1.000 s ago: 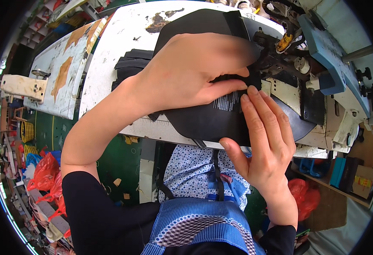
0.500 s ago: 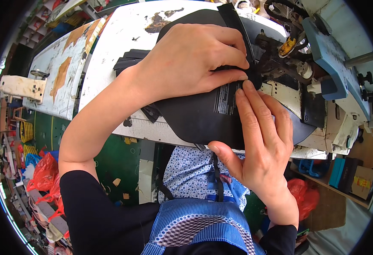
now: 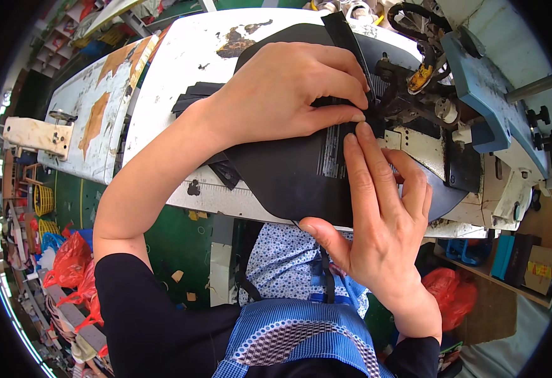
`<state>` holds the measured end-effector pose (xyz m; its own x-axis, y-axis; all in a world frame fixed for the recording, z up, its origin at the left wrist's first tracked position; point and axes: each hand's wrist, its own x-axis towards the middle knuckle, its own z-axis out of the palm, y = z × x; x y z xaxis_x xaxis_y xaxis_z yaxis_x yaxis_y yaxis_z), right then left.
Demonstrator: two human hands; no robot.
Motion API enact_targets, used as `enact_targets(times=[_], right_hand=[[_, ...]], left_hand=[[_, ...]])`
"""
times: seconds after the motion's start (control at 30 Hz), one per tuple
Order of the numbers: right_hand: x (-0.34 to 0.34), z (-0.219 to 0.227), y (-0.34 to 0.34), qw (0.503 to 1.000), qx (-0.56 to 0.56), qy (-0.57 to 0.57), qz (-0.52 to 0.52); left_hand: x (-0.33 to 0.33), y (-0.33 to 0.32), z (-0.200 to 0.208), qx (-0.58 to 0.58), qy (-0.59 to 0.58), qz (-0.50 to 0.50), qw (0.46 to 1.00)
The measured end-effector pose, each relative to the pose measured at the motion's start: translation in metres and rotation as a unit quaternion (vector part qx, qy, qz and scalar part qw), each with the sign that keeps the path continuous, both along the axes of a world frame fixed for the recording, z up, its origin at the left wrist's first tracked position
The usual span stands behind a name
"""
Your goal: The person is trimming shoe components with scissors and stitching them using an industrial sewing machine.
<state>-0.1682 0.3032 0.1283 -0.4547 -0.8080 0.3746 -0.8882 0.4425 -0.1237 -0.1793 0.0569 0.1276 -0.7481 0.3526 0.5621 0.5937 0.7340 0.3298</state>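
A large black panel (image 3: 282, 179), looking like leather or a similar sheet, lies on the sewing machine's bed with its rounded near corner over the table edge. Striped silvery-grey marks (image 3: 330, 154) show on it between my hands. My left hand (image 3: 295, 91) reaches across the panel, thumb and fingers closed in a pinch on a narrow black strip (image 3: 345, 36) beside the machine's foot. The strip's other end sticks up past the knuckles. My right hand (image 3: 383, 220) rests on the panel, fingers stretched toward the left fingertips, thumb at the near edge. The needle point is hidden.
The blue-and-white sewing machine head (image 3: 477, 88) stands close on the right. Several black strips (image 3: 197, 91) lie on the worn white table (image 3: 181, 50), partly under my left forearm. A second worn table (image 3: 87, 120) is at the left. Red plastic bags (image 3: 71, 261) hang below it.
The whole scene sits slightly lower and further right in view. The strip's raised end shows a little more plainly. Both hands keep nearly the same places on the panel.
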Motion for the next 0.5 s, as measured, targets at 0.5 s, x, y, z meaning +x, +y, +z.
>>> enact_targets(times=[0.5], right_hand=[[-0.0006,0.0016,-0.003,1.0,-0.005,-0.024,-0.018]], left_hand=[[-0.0084,-0.0071,0.0027,0.01,-0.02,-0.027,0.999]])
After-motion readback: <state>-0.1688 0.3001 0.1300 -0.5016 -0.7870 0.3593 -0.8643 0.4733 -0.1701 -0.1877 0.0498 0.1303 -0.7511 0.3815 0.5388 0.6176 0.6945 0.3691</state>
